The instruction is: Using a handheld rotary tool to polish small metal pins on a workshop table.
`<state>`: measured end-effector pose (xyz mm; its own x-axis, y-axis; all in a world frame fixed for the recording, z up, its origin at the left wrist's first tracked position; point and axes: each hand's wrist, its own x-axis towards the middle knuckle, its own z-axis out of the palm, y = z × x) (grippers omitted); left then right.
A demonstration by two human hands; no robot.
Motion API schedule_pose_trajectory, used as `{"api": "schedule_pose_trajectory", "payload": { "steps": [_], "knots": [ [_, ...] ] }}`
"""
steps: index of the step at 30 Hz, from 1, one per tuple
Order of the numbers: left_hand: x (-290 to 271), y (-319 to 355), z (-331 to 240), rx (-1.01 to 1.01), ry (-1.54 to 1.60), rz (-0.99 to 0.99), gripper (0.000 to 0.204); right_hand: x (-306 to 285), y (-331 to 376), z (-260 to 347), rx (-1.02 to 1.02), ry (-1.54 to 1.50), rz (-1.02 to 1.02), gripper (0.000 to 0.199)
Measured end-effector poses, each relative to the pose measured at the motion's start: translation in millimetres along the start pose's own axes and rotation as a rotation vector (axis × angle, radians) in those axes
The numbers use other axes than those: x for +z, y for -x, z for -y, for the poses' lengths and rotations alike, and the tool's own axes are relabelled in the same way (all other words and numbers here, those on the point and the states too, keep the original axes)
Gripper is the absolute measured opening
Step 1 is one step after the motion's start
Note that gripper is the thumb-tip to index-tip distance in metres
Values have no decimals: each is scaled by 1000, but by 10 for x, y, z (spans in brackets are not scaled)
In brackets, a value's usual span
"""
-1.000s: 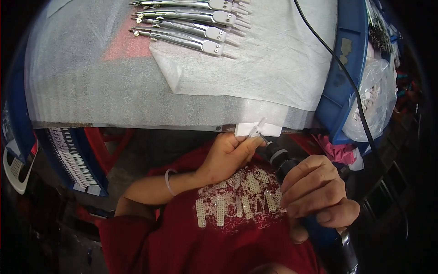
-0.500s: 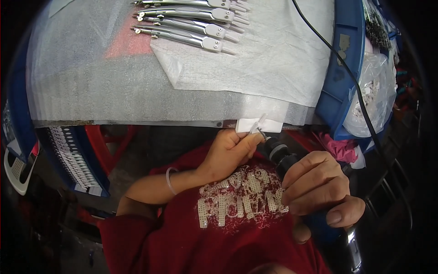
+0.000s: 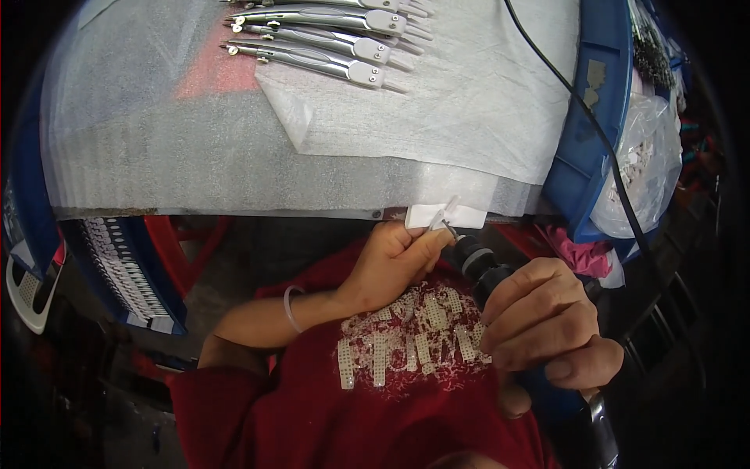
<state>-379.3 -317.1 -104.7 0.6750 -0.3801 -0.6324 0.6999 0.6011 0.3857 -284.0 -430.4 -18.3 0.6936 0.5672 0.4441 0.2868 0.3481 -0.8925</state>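
Observation:
At the table's near edge, my left hand point(image 3: 391, 266) pinches a small pale plastic piece point(image 3: 444, 214) with a thin stem sticking up. That piece rests against a white block point(image 3: 472, 216) fixed or lying at the edge; I cannot tell which. My right hand point(image 3: 551, 324) is wrapped round a black and blue electric screwdriver point(image 3: 491, 273), tilted with its bit pointing at the pinched piece. The bit's tip meets the piece beside my left thumb, though fingers hide the exact contact. Several silver drawing compasses point(image 3: 328, 59) lie side by side at the far side of the table.
White foam sheet point(image 3: 437, 117) covers the table. A black cable point(image 3: 582, 102) hangs down on the right, before a blue bin point(image 3: 590, 141) and a clear bag of small parts point(image 3: 637, 168). At lower left stands a blue tray point(image 3: 129, 270) of metal parts.
Both hands keep nearly the same pose, with the screwdriver still against the plastic piece. The view has shifted very slightly.

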Motion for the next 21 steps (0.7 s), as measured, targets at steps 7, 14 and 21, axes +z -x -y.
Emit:
{"api": "schedule_pose_trajectory", "payload": {
  "steps": [7,14,21],
  "knots": [
    [-12,-12,26,17,7,-6,24,-20,30,20,-11,4,16,42],
    [34,-10,-53,-21,-2,-13,30,-53,74,85,-2,14,-44,47],
    [-8,5,-33,-12,-31,12,24,-75,47,85,28,-5,-18,46]
  ]
}}
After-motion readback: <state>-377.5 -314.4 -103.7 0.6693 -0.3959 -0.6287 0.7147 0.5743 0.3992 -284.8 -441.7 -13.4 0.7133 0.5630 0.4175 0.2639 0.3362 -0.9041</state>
